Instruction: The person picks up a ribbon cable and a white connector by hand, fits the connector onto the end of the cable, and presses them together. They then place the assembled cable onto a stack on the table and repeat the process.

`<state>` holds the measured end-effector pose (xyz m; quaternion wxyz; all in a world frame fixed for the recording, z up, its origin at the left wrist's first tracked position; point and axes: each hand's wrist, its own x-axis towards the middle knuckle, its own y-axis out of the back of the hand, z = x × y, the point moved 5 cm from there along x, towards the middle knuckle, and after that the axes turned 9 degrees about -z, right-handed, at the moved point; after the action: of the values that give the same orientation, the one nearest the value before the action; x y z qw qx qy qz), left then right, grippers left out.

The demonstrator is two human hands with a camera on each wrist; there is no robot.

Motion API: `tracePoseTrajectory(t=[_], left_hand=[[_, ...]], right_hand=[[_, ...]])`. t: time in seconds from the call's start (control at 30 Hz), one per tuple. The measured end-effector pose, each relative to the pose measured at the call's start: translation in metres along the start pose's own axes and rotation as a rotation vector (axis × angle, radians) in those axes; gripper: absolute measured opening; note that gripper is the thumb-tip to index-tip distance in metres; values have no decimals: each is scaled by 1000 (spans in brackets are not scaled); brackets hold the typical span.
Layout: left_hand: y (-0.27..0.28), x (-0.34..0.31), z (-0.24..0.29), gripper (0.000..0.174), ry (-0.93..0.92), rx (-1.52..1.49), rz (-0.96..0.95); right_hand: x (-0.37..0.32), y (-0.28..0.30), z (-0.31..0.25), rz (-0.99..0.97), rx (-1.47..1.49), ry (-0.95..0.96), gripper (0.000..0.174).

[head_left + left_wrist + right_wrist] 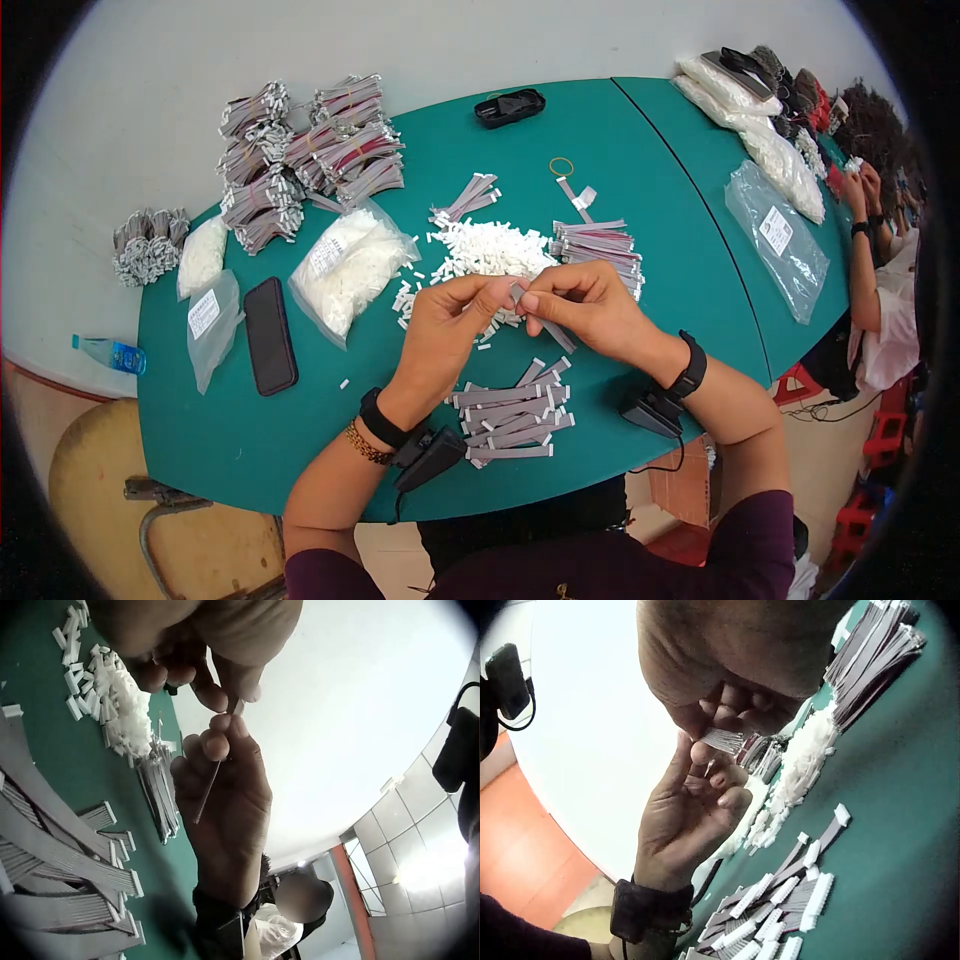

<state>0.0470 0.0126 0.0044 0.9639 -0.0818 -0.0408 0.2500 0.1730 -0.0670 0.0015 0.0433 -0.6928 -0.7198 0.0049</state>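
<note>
The cable (558, 338) is held in the air above the near half of the table (690, 290), between the two hands. Its long axis slants: from the meeting fingertips it runs down to the right and back toward the person, passing under the right hand (603, 316), so the free end lies on that side. The right thumb and finger pinch it near its upper end. The left hand (440, 322) pinches at that same end, its fingertips touching or almost touching the right's. The coming move seems to turn on this end, where a white tip (238, 707) shows in the left wrist view; whether it is fully seated is hidden by fingers.

Just beyond the hands lies the white heap (490, 247), with the bundle (603, 250) beside it, to the right. On the near side, between the forearms, loose cables (510, 415) overlap, mostly lying crosswise.
</note>
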Motion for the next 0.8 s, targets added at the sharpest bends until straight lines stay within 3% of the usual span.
tracePoseTrajectory(t=[0.27, 0.43, 0.67, 0.8], left_hand=[[1, 0, 1, 14, -44, -4, 46], [1, -1, 0, 14, -65, 71, 71], [4, -2, -3, 14, -99, 214, 83], [3, 4, 3, 15, -50, 179, 11]], right_hand=[[-1, -3, 3, -51, -33, -35, 17], [-2, -5, 0, -12, -41, -91, 17], [-1, -5, 6, 40, -28, 7, 18], [-3, 0, 4, 62, -44, -40, 17]])
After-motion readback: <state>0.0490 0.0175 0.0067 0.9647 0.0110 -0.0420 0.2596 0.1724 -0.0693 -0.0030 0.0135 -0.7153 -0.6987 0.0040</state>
